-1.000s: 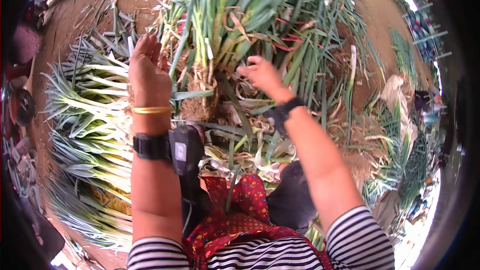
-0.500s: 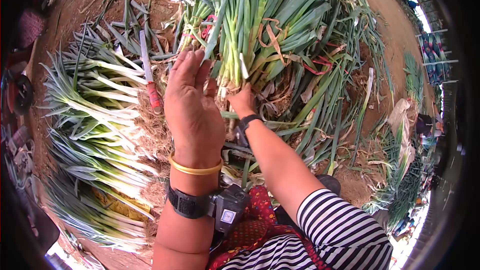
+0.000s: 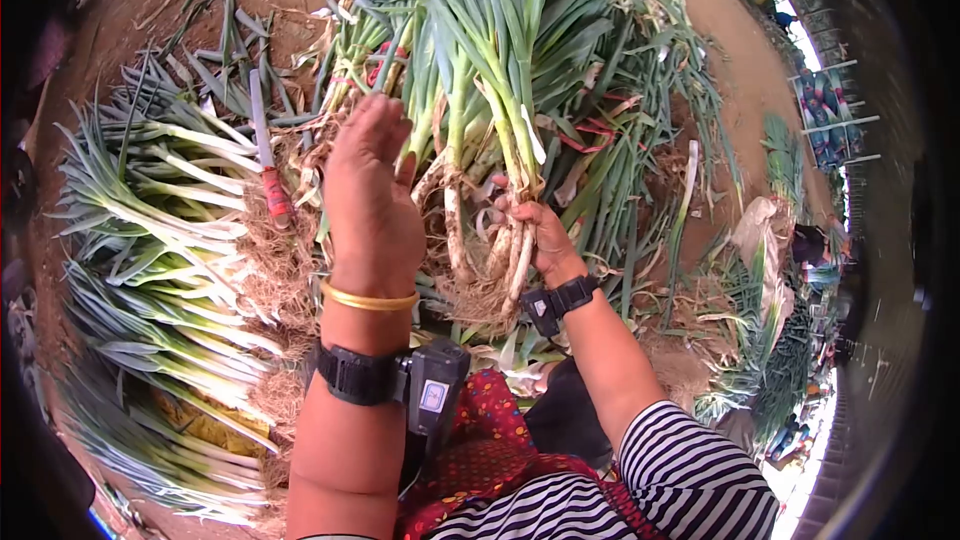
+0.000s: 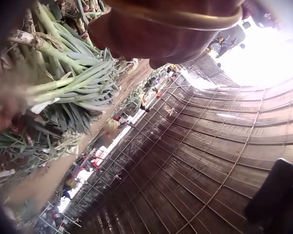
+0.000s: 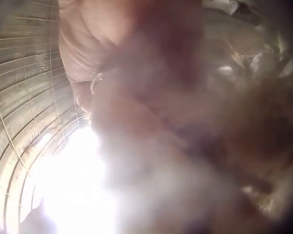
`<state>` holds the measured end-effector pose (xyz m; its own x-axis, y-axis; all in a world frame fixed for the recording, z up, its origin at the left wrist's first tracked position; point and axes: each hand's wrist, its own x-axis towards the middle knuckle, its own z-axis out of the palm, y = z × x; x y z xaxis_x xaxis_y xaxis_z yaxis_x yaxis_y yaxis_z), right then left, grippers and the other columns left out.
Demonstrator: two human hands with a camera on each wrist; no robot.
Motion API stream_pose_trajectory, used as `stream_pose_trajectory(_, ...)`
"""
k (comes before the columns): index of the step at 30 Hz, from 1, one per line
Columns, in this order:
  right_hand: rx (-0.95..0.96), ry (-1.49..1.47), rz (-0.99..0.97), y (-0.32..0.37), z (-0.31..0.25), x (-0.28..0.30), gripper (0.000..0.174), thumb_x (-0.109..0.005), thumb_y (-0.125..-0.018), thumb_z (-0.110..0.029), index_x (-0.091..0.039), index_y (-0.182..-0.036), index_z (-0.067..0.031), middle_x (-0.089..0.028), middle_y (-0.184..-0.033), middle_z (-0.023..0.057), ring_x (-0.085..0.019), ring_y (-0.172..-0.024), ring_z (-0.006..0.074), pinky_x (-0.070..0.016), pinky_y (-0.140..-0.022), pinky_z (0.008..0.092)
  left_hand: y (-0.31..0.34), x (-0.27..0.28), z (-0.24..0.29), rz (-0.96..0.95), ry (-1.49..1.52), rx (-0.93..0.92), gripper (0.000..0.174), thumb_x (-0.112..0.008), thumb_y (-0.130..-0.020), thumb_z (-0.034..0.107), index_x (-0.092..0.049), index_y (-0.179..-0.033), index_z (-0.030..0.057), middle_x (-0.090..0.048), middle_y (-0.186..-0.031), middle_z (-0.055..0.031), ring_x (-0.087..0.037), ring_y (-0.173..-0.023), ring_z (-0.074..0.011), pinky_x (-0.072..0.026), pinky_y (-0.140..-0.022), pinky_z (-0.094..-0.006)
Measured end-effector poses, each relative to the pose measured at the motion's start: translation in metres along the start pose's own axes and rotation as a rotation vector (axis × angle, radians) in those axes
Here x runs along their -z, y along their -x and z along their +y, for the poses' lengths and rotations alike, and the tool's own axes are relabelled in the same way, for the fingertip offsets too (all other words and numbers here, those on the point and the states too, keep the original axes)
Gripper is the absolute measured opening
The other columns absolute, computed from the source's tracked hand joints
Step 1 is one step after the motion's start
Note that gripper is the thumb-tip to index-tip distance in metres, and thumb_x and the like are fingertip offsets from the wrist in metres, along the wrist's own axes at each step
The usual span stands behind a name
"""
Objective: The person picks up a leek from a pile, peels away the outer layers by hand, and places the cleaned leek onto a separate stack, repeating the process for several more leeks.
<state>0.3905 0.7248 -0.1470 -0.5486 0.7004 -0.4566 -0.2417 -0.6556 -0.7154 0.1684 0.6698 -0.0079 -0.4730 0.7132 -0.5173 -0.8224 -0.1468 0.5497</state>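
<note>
My right hand [image 3: 545, 238] grips a few leeks [image 3: 510, 130] low on their pale stalks, just above the hairy roots [image 3: 475, 298]. Their green leaves fan away over the pile. In the head view my left hand [image 3: 372, 190] is raised left of these leeks, its fingers extended and together and nothing seen in it. The left wrist view shows part of that hand [image 4: 171, 29] at the top, with leek leaves [image 4: 83, 83] to its left. The right wrist view is mostly blurred, with part of the right hand [image 5: 97, 34] near its top.
A knife with a red handle [image 3: 275, 198] lies on a long row of leeks [image 3: 170, 270] at the left, roots toward me. Behind the held leeks is a large heap of leeks [image 3: 610, 140] with red ties. A pale sack [image 3: 760, 235] and more greens lie at the right.
My right hand has gone from reaching over the heap to holding leeks at their root ends, drawn nearer me. The left hand stays raised with fingers extended.
</note>
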Motion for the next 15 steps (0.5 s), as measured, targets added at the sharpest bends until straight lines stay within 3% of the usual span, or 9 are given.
stream_pose_trajectory(2,0.011,-0.077,-0.019,0.013,-0.012,-0.014,0.057,-0.059,-0.069,-0.007,-0.044,-0.125,-0.0018,-0.058,-0.086,0.007,-0.058,-0.079,0.0157,-0.0499,-0.074,0.0278,0.006,-0.006,-0.018,-0.021,-0.101,0.054,0.033,-0.06,-0.083,0.029,-0.056,-0.109,0.0098,-0.056,-0.108,-0.0031,-0.048,-0.103,-0.0163,-0.0309,-0.088,-0.0318)
stream_pose_trajectory(4,0.122,0.381,0.146,0.011,-0.012,-0.016,0.067,-0.061,-0.071,-0.011,-0.034,-0.131,-0.0013,-0.061,-0.092,0.014,-0.061,-0.081,0.0225,-0.0511,-0.072,0.033,0.011,-0.01,-0.038,-0.052,-0.097,0.148,0.033,-0.059,-0.083,0.028,-0.055,-0.11,0.0096,-0.056,-0.109,-0.0034,-0.048,-0.103,-0.017,-0.0309,-0.088,-0.0317)
stream_pose_trajectory(6,0.4,1.258,0.434,0.007,0.0,-0.005,0.077,-0.065,-0.068,-0.013,-0.027,-0.134,-0.0006,-0.062,-0.091,0.0204,-0.062,-0.078,0.0309,-0.0501,-0.071,0.0376,0.022,-0.021,-0.05,-0.059,-0.084,0.236,0.033,-0.058,-0.084,0.027,-0.054,-0.111,0.0094,-0.055,-0.107,-0.0026,-0.048,-0.097,-0.015,-0.0329,-0.085,-0.0297)
stream_pose_trajectory(7,0.226,1.338,0.439,0.012,-0.009,-0.014,0.084,-0.066,-0.066,-0.014,-0.022,-0.137,-0.0018,-0.061,-0.088,0.0249,-0.06,-0.079,0.0373,-0.0489,-0.07,0.0408,0.025,-0.024,-0.054,-0.077,-0.076,0.247,0.032,-0.058,-0.084,0.027,-0.054,-0.11,0.0095,-0.054,-0.106,-0.0021,-0.047,-0.096,-0.0145,-0.0334,-0.084,-0.0295)
stream_pose_trajectory(8,0.196,1.598,0.505,0.007,-0.003,0.0,0.081,-0.065,-0.067,-0.013,-0.025,-0.137,-0.0034,-0.06,-0.086,0.0254,-0.059,-0.076,0.0391,-0.049,-0.067,0.0423,0.028,-0.026,-0.058,-0.093,-0.068,0.256,0.031,-0.057,-0.084,0.027,-0.054,-0.11,0.0096,-0.054,-0.105,-0.0016,-0.047,-0.095,-0.0139,-0.0338,-0.083,-0.0292)
stream_pose_trajectory(11,0.303,1.701,0.579,0.008,-0.001,0.027,0.067,-0.062,-0.069,-0.011,-0.035,-0.13,-0.0018,-0.06,-0.084,0.025,-0.059,-0.073,0.039,-0.049,-0.064,0.0427,0.03,-0.027,-0.062,-0.143,0.007,0.259,0.03,-0.057,-0.085,0.027,-0.054,-0.109,0.0094,-0.054,-0.104,-0.0012,-0.047,-0.095,-0.014,-0.0341,-0.083,-0.0293)
stream_pose_trajectory(13,0.403,1.504,0.496,0.018,-0.01,0.032,0.05,-0.06,-0.073,-0.008,-0.044,-0.119,0.0007,-0.062,-0.08,0.0161,-0.061,-0.063,0.0279,-0.0482,-0.056,0.0367,0.031,-0.031,-0.059,-0.116,-0.025,0.229,0.038,-0.058,-0.084,0.027,-0.05,-0.116,0.0075,-0.052,-0.107,-0.0023,-0.047,-0.096,-0.0149,-0.0338,-0.084,-0.0303)
stream_pose_trajectory(14,0.399,1.5,0.507,0.027,-0.019,0.028,0.05,-0.06,-0.073,-0.008,-0.044,-0.119,0.0007,-0.062,-0.08,0.0161,-0.061,-0.063,0.0279,-0.0482,-0.056,0.0367,0.031,-0.032,-0.058,-0.106,-0.039,0.21,0.041,-0.058,-0.084,0.027,-0.048,-0.118,0.0068,-0.052,-0.108,-0.0029,-0.047,-0.097,-0.0153,-0.0334,-0.085,-0.0308)
stream_pose_trajectory(15,0.268,1.141,0.352,0.036,-0.031,0.023,0.043,-0.06,-0.074,-0.007,-0.046,-0.114,0.0011,-0.061,-0.078,0.0105,-0.058,-0.06,0.0207,-0.0463,-0.053,0.0324,0.029,-0.032,-0.058,-0.131,-0.04,0.2,0.043,-0.057,-0.085,0.026,-0.046,-0.121,0.0063,-0.051,-0.111,-0.0042,-0.047,-0.1,-0.016,-0.0326,-0.087,-0.0315)
